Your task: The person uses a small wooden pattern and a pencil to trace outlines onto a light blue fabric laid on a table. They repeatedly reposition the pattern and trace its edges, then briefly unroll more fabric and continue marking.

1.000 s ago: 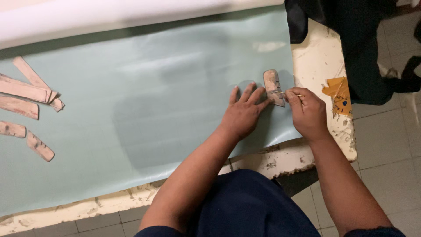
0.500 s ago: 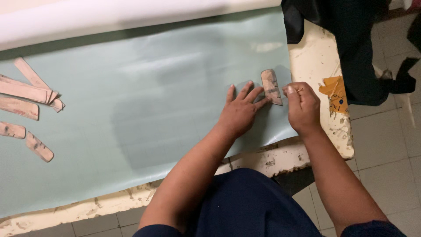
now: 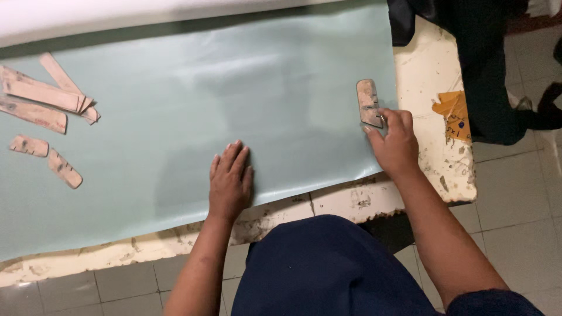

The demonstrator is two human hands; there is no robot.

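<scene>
The green sheet (image 3: 193, 117) is staying flat under my left hand (image 3: 230, 181); my right fingers (image 3: 383, 123) are pinching a small pattern piece (image 3: 369, 102) at three o'clock.

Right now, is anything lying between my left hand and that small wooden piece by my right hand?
Nothing visible. Only bare green sheet lies between the left hand, flat near the table edge, and the wooden piece, which the right hand touches at its lower end.
</scene>
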